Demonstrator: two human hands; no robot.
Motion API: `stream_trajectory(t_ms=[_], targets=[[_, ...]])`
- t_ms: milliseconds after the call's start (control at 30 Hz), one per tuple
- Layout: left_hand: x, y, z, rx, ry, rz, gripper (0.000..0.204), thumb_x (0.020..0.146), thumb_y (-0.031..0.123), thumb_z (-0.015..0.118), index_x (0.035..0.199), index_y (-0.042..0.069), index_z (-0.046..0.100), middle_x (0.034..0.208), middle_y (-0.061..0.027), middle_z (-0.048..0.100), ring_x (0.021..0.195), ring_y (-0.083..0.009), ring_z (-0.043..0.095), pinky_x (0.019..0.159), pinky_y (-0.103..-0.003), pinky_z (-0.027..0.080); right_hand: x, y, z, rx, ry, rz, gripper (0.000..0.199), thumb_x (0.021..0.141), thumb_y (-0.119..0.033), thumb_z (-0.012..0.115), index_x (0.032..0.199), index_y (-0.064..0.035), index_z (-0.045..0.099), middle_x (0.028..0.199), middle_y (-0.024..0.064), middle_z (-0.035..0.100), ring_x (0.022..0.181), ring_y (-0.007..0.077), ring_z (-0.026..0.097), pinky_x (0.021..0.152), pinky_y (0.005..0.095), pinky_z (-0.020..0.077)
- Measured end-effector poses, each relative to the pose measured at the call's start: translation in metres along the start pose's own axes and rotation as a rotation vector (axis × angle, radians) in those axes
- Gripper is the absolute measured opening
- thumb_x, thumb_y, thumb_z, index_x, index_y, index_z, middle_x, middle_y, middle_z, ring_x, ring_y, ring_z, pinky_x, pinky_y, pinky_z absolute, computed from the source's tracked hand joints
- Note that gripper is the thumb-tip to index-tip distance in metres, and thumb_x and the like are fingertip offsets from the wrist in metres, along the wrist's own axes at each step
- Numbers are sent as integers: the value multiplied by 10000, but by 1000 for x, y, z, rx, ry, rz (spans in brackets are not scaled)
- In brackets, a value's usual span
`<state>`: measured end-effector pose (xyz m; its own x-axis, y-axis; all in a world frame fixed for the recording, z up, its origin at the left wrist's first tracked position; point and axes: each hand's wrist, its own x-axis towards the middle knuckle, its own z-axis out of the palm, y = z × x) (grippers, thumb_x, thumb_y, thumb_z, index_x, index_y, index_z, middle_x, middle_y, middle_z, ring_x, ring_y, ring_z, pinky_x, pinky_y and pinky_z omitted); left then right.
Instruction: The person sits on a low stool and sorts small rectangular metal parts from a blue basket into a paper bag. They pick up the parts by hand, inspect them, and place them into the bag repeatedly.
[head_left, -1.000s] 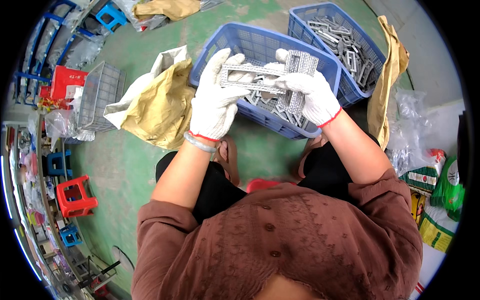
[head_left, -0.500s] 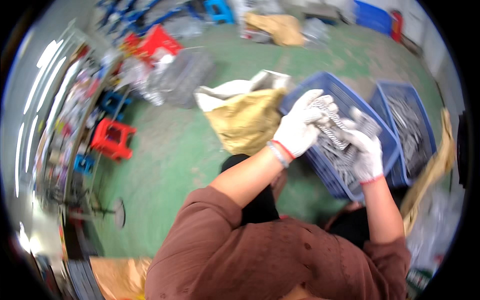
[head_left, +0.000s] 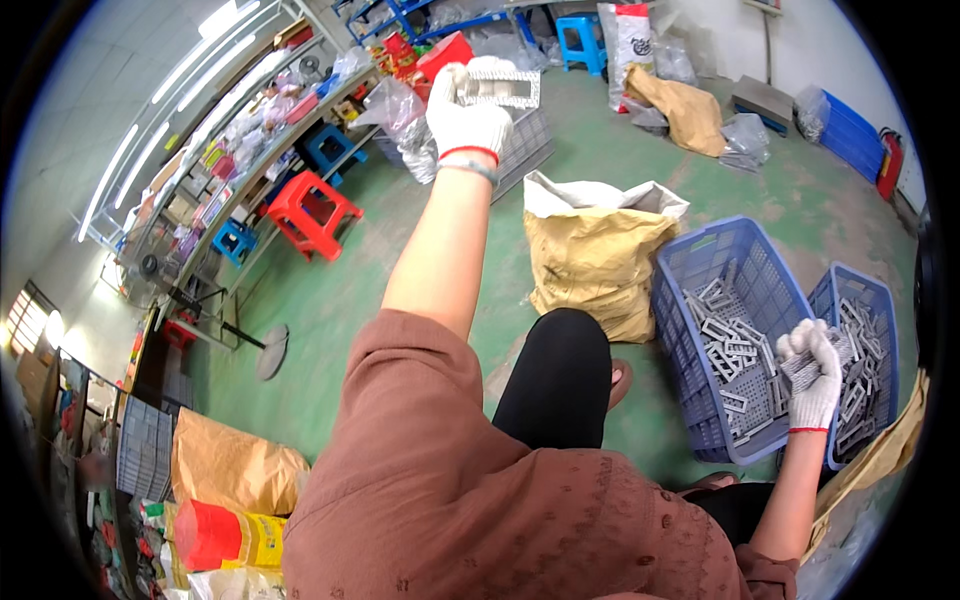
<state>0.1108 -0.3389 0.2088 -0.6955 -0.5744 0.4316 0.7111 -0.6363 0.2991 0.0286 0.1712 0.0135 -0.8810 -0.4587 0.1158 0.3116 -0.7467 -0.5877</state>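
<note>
Clock directions are read from the centre of the head view. Nearest, toward six o'clock, lies the brown shirt [head_left: 560, 520], with a black-clad knee [head_left: 558, 375] above it. The hands are widely separated, and both wear white gloves. Between three and four o'clock, the right hand [head_left: 814, 375] is closed around a grey ribbed part [head_left: 801, 374] above the adjoining rims of two crates; the number of pieces in this grip cannot be told. The nearer blue crate [head_left: 688, 375] and the outer blue crate [head_left: 866, 287] both contain loose grey metal frames [head_left: 735, 345]. Between two and three o'clock, a tan sack [head_left: 600, 265] stands open beside the nearer crate. At twelve o'clock, the outstretched left hand [head_left: 470, 115] grasps one rectangular frame [head_left: 534, 90] by its left end, the other end pointing toward three o'clock. Farther off are a red stool [head_left: 315, 205] at ten and a blue stool [head_left: 580, 40] near one.
</note>
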Motion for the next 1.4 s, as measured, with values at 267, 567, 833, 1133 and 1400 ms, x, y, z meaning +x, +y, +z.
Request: stream_trajectory(t_ms=[267, 567, 833, 1133, 1400], targets=[[-16, 5, -19, 89, 247, -22, 214, 979, 339, 598, 897, 142, 618, 826, -78, 630, 776, -251, 614, 769, -431, 549, 3, 6, -3, 29, -40, -1, 154, 890, -40, 647, 940, -67, 504, 836, 43, 467, 746, 168, 440, 692, 317, 382], [27, -23, -58, 697, 208, -241, 78, 960, 109, 606, 943, 35, 619, 866, -113, 639, 828, -268, 647, 749, -441, 566, -4, -5, 11, -49, 107, 71, 201, 886, -42, 640, 815, -109, 464, 790, 28, 432, 718, 176, 418, 686, 337, 372], [40, -82, -125, 2493, -536, 206, 215, 900, 267, 623, 1040, 156, 742, 999, -98, 719, 958, -284, 686, 884, -366, 533, 8, -2, -22, 3, -9, 71, 210, 876, -42, 661, 826, -115, 470, 737, 5, 413, 684, 156, 413, 647, 342, 374], [-2, -106, -147, 2606, -665, -695, 386, 826, 406, 652, 1049, 116, 777, 1100, -172, 726, 1037, -336, 690, 896, -416, 525, 9, 7, -37, -70, 201, 90, 149, 911, -56, 661, 979, -111, 541, 825, 22, 536, 718, 157, 478, 653, 334, 398], [-34, -108, -77, 2612, -606, -729, 546, 864, 581, 562, 1051, 113, 772, 1072, -187, 727, 1021, -364, 691, 889, -427, 523, 5, 17, -21, -13, 86, 172, 154, 925, -112, 673, 865, -128, 531, 796, -4, 486, 696, 149, 428, 640, 333, 375]])
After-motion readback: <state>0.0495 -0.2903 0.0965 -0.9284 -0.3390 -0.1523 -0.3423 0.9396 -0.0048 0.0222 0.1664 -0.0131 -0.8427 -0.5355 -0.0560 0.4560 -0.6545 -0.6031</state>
